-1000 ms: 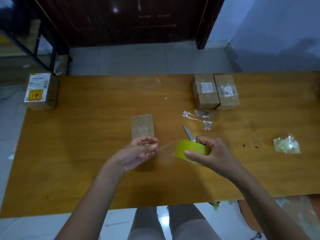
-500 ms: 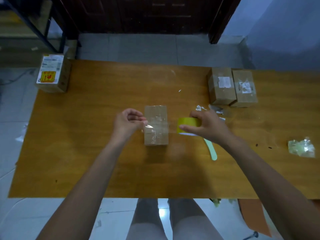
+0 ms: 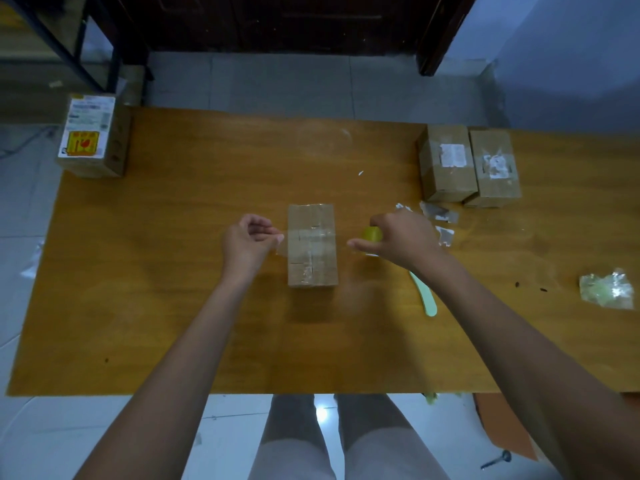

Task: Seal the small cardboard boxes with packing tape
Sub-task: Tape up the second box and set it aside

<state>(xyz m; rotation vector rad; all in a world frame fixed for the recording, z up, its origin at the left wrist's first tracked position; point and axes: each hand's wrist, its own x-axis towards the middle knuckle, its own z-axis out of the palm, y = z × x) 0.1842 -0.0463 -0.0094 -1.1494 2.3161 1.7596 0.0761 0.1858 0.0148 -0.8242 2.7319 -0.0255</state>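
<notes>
My left hand [image 3: 251,239] pinches the free tape end [image 3: 281,244] beside the box [image 3: 312,244] at mid-desk [image 3: 173,306]. The film looks thin and clingy, best held by its edge and kept taut. My right hand [image 3: 403,242] grips the yellow roll [image 3: 371,233], mostly hidden.

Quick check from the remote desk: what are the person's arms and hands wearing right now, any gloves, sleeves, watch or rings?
Nothing shows on either one. The left hand and right hand are bare, with no gloves and no rings that I can make out. Both forearms are uncovered from wrist to the frame's lower edge: no sleeves, watch, bracelet or wristband. Light is dim, so fine markings cannot be told.
</notes>
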